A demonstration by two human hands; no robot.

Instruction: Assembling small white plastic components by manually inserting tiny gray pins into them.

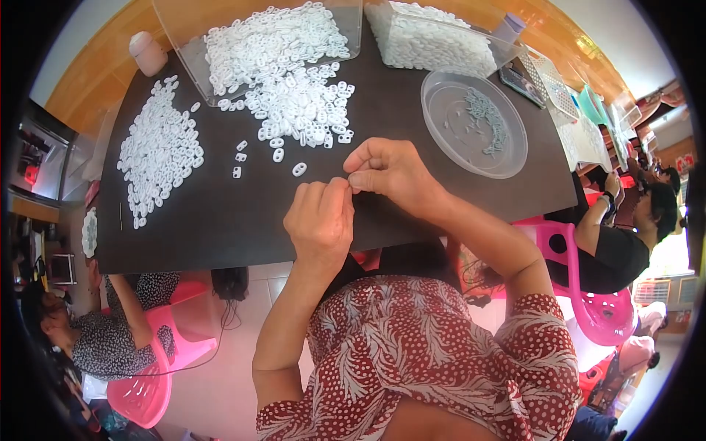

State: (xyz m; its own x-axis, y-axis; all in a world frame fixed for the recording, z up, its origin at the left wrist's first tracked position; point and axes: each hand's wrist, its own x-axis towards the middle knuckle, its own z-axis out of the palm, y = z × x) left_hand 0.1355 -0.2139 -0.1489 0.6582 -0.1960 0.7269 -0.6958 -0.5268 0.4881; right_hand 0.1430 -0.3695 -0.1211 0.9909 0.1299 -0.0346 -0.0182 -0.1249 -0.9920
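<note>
Your left hand (321, 220) is curled nearly closed, thumb side toward the right; your right hand (401, 175) has thumb and forefinger drawn together in a pinch, the other fingers loosely bent. Fingertips of both meet over the dark table (220, 228), near its close edge. Whatever sits between them is hidden; cannot tell if either hand has hold of a part.

Nearest to your hands: a loose white piece (299, 170), flat, oval, two-holed, just beyond the left knuckles. Many more lie in the middle heap (305, 106), which runs up to the clear tub (187, 62), and in the left-hand heap (158, 151). To the right, the round dish (447, 136) holds small grey-green bits (485, 110), thin and short; their exact shape is too small to read.

Handling, as judged: the white pieces look like hard plastic, very light, stiff, smooth enough to skid under a fingertip, unlikely to break in the fingers. Take one across its outer long edges, thumb against forefinger, leaving both holes uncovered. Lone pieces should lift more cleanly than those in a heap, where neighbours may slide along. The grey-green bits seem lighter, easily dropped; pinch one by its middle, nails helping.
</note>
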